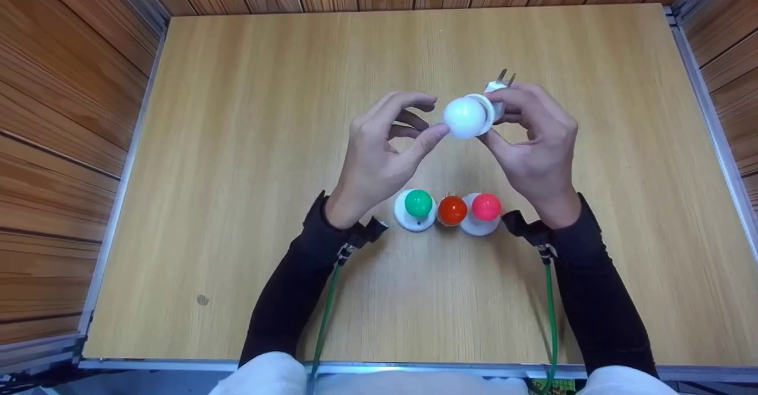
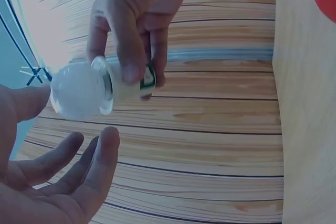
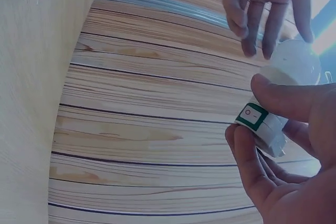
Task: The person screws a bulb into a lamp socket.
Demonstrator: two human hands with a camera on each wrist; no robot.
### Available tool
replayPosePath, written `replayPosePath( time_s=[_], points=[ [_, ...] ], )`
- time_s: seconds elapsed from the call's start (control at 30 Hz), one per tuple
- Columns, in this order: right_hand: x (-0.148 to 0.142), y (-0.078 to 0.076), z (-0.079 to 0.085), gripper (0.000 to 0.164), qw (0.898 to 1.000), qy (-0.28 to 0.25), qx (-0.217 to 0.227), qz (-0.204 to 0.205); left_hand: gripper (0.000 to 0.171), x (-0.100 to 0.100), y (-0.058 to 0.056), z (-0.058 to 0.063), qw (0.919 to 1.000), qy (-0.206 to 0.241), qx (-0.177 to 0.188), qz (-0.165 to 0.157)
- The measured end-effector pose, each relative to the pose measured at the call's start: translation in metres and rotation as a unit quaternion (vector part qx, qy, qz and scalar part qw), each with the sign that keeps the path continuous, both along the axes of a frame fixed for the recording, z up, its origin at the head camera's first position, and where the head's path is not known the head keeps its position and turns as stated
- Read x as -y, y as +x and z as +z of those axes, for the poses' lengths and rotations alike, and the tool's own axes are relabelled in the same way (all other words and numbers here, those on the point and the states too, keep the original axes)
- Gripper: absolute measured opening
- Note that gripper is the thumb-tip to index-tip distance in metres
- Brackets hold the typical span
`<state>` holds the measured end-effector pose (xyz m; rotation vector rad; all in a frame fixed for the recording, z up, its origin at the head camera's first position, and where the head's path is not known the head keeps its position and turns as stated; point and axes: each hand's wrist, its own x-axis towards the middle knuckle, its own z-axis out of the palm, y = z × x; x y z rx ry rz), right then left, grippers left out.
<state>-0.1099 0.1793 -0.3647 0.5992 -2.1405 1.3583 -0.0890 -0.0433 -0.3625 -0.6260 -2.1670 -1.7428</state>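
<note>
My right hand (image 1: 533,140) grips a white plug-in lamp socket (image 3: 270,129) between thumb and fingers, raised above the table. Two metal prongs stick out at its far end, and a switch (image 3: 252,115) with a green surround shows on its side. In the socket's other end sits a round white light bulb (image 1: 464,118), pointing left. The thumb of my left hand (image 1: 385,146) is at the bulb's left side, seemingly touching it. The other left fingers are spread apart and loosely bent, off the bulb, as the left wrist view shows.
Nearer me on the wooden table (image 1: 237,176) stand a green bulb (image 1: 418,204) on a white round base (image 1: 408,223), an orange-red bulb (image 1: 452,211), and a pink bulb (image 1: 487,206) over another white base (image 1: 478,227). Wood-panelled walls (image 1: 59,146) enclose the table's sides and back.
</note>
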Motion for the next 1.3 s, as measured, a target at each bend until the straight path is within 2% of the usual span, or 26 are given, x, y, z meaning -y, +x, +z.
replayPosePath(
  time_s=[0.1,0.2,0.4,0.6,0.83,1.07,1.3],
  points=[
    [-0.008,0.004,0.003,0.038,0.998,-0.046,0.036,0.009,0.037,0.005,0.001,-0.001,1.0,-0.003,-0.005,0.007],
    [-0.018,0.008,0.005,0.04,0.995,-0.076,0.063,0.0,0.033,0.012,0.002,-0.003,0.9998,-0.013,-0.009,0.012],
    [-0.044,0.017,0.0,0.046,0.99,-0.084,0.101,-0.044,0.029,0.024,0.005,-0.009,0.9987,-0.04,-0.002,0.031],
    [-0.069,0.028,-0.016,0.051,0.983,-0.019,0.157,-0.097,0.025,0.037,0.009,-0.021,0.9963,-0.072,0.012,0.045],
    [-0.086,0.04,-0.042,0.049,0.957,0.047,0.25,-0.136,0.025,0.045,0.015,-0.043,0.9881,-0.137,0.038,0.058],
    [-0.095,0.049,-0.07,0.046,0.928,0.137,0.321,-0.133,0.028,0.045,0.02,-0.066,0.9798,-0.173,0.081,0.058],
    [-0.099,0.058,-0.089,0.05,0.908,0.166,0.374,-0.091,0.031,0.044,0.029,-0.093,0.9645,-0.235,0.108,0.052]
  ],
)
